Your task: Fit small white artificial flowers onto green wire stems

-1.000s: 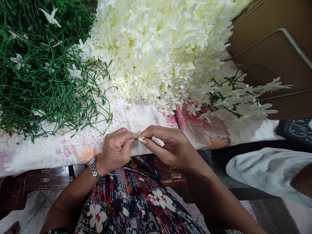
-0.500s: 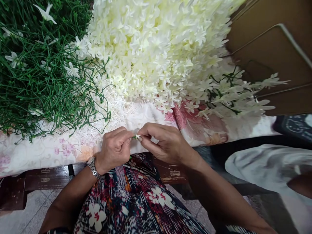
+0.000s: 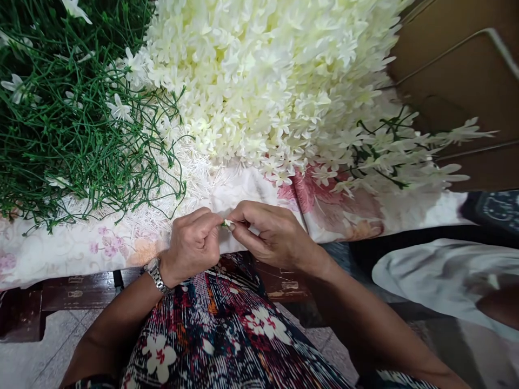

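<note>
My left hand point(image 3: 195, 242), with a metal watch at the wrist, is closed in a pinch on a green artificial stem, most of it hidden in the fingers. Facing it, my right hand point(image 3: 278, 235) pinches a small white artificial flower point(image 3: 228, 223) at the stem's tip. Both sets of fingertips nearly meet at the table's front edge, above my lap. Beyond them lie a heap of white artificial blossoms point(image 3: 247, 92) and, to the left, a tangle of green stems point(image 3: 81, 146). Thin white pieces point(image 3: 198, 173) are scattered between the two heaps.
A floral cloth point(image 3: 117, 243) covers the table. Finished-looking sprays of white flowers on green stems point(image 3: 389, 146) lie at the right, beside a cardboard box point(image 3: 458, 81). Another person in a white garment point(image 3: 430, 275) sits close on my right.
Both hands stay at nearly the same spot, fingertips still together on the small flower, which looks slightly more covered by the right fingers. The view has shifted slightly.
</note>
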{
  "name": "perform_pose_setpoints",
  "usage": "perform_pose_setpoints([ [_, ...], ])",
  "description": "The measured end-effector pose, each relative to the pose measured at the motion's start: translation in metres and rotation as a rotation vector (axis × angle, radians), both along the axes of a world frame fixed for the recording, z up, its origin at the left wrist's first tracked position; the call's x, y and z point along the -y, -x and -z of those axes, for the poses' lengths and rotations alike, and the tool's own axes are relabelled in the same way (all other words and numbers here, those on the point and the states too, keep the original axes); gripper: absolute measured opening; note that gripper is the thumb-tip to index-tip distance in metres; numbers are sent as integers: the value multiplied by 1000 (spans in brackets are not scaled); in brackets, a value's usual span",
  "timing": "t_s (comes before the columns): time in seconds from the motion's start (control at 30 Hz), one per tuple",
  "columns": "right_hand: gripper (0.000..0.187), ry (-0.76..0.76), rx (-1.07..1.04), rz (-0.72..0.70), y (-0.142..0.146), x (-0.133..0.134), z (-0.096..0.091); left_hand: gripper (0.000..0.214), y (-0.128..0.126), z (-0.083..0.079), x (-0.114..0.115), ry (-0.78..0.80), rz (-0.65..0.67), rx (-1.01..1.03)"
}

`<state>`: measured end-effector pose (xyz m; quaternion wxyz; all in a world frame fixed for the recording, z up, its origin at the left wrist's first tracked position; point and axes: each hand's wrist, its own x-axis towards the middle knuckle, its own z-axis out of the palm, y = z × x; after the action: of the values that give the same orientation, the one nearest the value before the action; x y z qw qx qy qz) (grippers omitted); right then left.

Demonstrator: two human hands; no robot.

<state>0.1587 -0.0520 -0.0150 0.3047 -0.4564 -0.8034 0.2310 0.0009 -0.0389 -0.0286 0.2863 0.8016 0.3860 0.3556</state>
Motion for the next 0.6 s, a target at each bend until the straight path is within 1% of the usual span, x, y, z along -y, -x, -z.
perform_pose_setpoints([
  [0.27,10,-24,7,30,2,1,3,18,-1,2,0,0,-22,-18],
  [0.47,10,-62,26,22,6,1,4,17,-2,0,0,1,-40,-43],
  [0.6,10,-70,60,11,2,-2,1,16,-2,-1,0,63,-40,15],
])
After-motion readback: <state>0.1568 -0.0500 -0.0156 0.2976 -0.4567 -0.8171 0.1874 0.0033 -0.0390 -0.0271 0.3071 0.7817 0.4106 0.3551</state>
